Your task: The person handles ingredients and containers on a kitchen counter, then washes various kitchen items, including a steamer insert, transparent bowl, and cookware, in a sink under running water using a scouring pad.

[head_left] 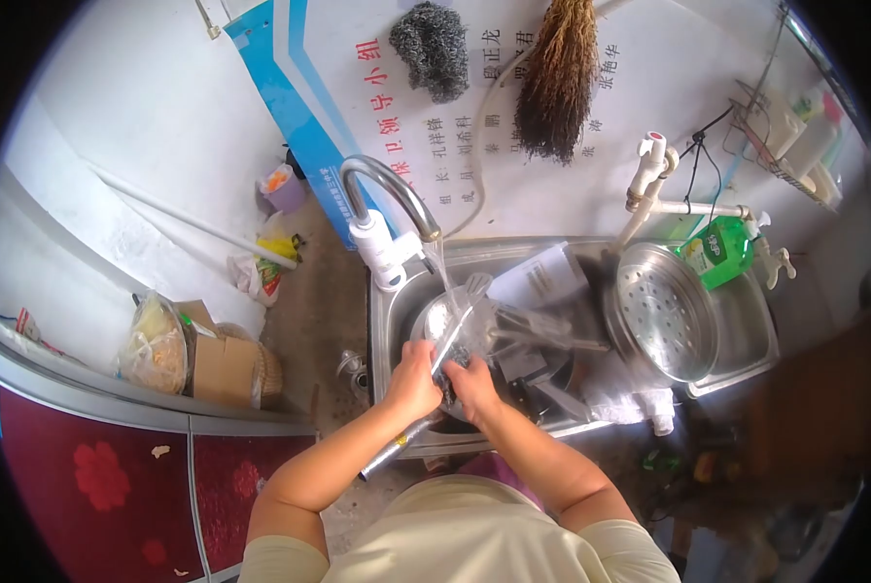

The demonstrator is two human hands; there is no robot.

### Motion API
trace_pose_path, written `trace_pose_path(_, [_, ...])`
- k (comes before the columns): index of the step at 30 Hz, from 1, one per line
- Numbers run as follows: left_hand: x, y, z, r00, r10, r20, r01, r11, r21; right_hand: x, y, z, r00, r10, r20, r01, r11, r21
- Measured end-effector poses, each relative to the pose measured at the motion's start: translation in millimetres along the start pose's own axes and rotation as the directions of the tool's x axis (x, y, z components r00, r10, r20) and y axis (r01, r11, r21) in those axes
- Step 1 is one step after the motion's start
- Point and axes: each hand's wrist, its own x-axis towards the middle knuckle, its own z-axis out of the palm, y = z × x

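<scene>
Over the sink (382,330), my left hand (413,384) is closed around the long handle of a slotted turner (450,335). The turner slants across the basin, its slotted head up beneath the tap and its handle end past the front rim. Beside it, my right hand (473,389) is closed, pressing what looks like a dark scouring pad (446,381) against the handle; the fingers partly cover it. Water runs from the curved faucet (387,185) onto the turner's head and a metal bowl (434,319) below. Other utensils (552,330) lie in the basin.
A perforated steel pan (664,311) rests on the sink's right side, near a green detergent bottle (717,253). A second tap (646,175) stands behind. A straw brush (557,83) and a steel-wool scourer (431,51) hang on the wall. A cardboard box (224,369) stands left.
</scene>
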Motion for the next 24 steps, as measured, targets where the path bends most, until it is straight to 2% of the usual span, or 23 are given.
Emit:
trace_pose_path(3, [-2.9, -6.6, 7.7, 0.994, 0.107, 0.017, -0.107, 0.994, -0.017, 1.9, 4.7, 5.4, 0.995, -0.076, -0.07, 0.068, 0.992, -0.11])
trace_pose_path(6, [0.8, -2.8, 9.1, 0.987, -0.011, 0.161, 0.011, 1.0, 0.001, 11.9, 8.7, 5.4, 0.97, -0.196, -0.143, 0.15, 0.948, -0.281])
trace_pose_path(7, [1.1, -4.9, 9.8, 0.992, 0.053, 0.114, -0.057, 0.998, 0.03, 26.5, 19.7, 3.4, 0.948, -0.269, -0.171, 0.201, 0.921, -0.334])
trace_pose_path(9, [-0.2, 2.9, -0.7, 0.986, 0.012, 0.169, -0.015, 1.0, 0.016, 43.7, 28.7, 1.6, 0.9, -0.376, -0.22, 0.261, 0.87, -0.418])
trace_pose_path(12, [-6.3, -1.8, 0.7, 0.978, 0.026, 0.206, -0.027, 1.0, 0.003, 69.5, 18.5, -14.6, 0.884, -0.345, -0.316, 0.315, 0.938, -0.142])
trace_pose_path(14, [-10.8, -3.9, 1.5, 0.976, 0.032, 0.215, -0.035, 0.999, 0.012, 81.4, 7.1, -22.5, 0.84, -0.403, -0.363, 0.317, 0.908, -0.274])
trace_pose_path(16, [-16.2, 0.7, -4.5, 0.975, 0.013, 0.223, -0.022, 0.999, 0.039, 135.2, 25.3, -55.0, 0.749, -0.424, -0.509, 0.259, 0.895, -0.363])
trace_pose_path(18, [-22.9, -5.0, -4.8, 0.968, 0.038, 0.249, -0.047, 0.998, 0.03, 143.3, 8.6, -74.8, 0.783, -0.334, -0.525, 0.405, 0.914, 0.023])
trace_pose_path(19, [-25.3, -7.4, -5.1, 0.964, 0.051, 0.262, -0.059, 0.998, 0.023, 125.7, -1.7, -68.3, 0.836, -0.357, -0.416, 0.377, 0.925, -0.037])
trace_pose_path(22, [-14.9, -4.5, -12.0, 0.979, 0.006, 0.203, 0.004, 0.999, -0.049, 40.7, -30.6, -10.9, 0.942, -0.195, -0.272, 0.286, 0.891, 0.352])
trace_pose_path(23, [-11.2, -2.3, -13.1, 0.979, -0.009, 0.205, -0.006, 0.998, 0.07, 40.0, -15.0, -3.8, 0.959, -0.198, -0.203, 0.255, 0.915, 0.311])
trace_pose_path(24, [-10.7, -1.9, -14.2, 0.979, 0.009, 0.206, -0.027, 0.996, 0.088, 40.4, -3.9, -0.9, 0.971, -0.196, -0.134, 0.226, 0.936, 0.269])
